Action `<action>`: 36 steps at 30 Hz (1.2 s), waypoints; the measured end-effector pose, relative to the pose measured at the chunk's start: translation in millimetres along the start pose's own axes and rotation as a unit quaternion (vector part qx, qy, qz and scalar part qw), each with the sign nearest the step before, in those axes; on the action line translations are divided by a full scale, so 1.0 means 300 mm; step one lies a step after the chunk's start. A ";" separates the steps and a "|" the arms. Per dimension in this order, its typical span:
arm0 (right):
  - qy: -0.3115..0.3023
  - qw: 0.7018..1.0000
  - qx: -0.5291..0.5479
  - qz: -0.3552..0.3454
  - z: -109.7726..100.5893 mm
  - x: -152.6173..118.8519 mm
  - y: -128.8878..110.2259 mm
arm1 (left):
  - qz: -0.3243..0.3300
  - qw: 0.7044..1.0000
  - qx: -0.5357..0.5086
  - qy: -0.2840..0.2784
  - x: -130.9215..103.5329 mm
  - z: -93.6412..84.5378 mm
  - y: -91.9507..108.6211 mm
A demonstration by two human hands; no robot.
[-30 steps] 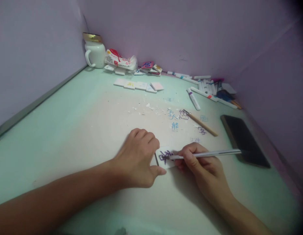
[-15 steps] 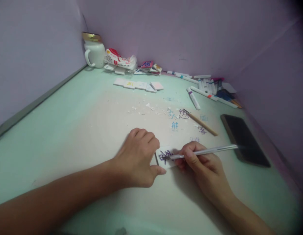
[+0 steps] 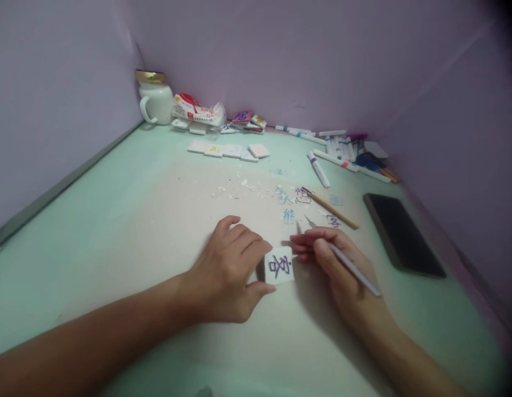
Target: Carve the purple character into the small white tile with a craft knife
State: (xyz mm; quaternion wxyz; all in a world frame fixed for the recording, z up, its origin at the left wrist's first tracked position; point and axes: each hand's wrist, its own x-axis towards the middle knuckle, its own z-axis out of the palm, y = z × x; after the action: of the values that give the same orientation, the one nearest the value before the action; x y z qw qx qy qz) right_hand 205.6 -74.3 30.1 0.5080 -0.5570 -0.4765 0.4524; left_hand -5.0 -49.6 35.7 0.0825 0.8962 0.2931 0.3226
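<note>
At a mint-green table (image 3: 214, 353), the left hand (image 3: 226, 273) pinches a white, square, purple-marked tile (image 3: 287, 277) by its near and far edges; just right, the right hand (image 3: 344, 264) grips a slender silver tool (image 3: 359, 274), tip pointing far-left, off the tile.

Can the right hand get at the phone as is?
Probably yes: the phone lies to the right of the right hand, and nothing seems to stand between them. That hand holds a thin tool, though, which could hinder a clean grasp.
</note>
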 end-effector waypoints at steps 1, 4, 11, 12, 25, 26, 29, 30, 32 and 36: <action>-0.024 1.000 -0.004 0.006 0.000 -0.001 -0.006 | 0.013 1.000 0.004 0.014 0.003 -0.003 0.001; -0.076 0.997 0.006 0.032 0.004 -0.009 -0.028 | 0.026 0.998 0.000 0.057 0.009 -0.007 0.002; -0.044 0.998 0.015 0.037 0.022 -0.021 -0.051 | 0.011 0.993 -0.014 0.115 0.017 -0.010 0.005; -0.029 0.999 0.008 0.027 0.025 -0.025 -0.050 | 0.008 0.993 -0.023 0.114 0.019 -0.012 0.009; -0.008 0.996 -0.058 -0.063 0.036 -0.066 -0.031 | -0.166 0.976 -0.132 0.047 0.029 0.004 0.028; -0.017 0.995 -0.069 -0.071 0.034 -0.068 -0.031 | -0.183 0.972 -0.139 0.041 0.029 0.004 0.028; -0.040 0.988 -0.109 -0.105 0.030 -0.071 -0.032 | -0.220 0.963 -0.152 0.025 0.032 0.004 0.029; -0.044 0.985 -0.119 -0.119 0.030 -0.070 -0.032 | -0.229 0.961 -0.152 0.020 0.033 0.003 0.030; -0.054 0.978 -0.136 -0.147 0.030 -0.069 -0.032 | -0.239 0.959 -0.150 0.013 0.035 0.003 0.032; -0.066 0.967 -0.165 -0.185 0.031 -0.069 -0.028 | -0.238 0.961 -0.142 0.008 0.033 0.004 0.033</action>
State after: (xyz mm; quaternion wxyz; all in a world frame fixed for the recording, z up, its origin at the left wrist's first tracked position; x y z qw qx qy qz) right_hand 192.9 -93.2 38.0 0.4514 -0.5038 -0.6719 0.3016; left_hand 6.8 -51.8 43.4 0.2808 0.7767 0.4503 0.3394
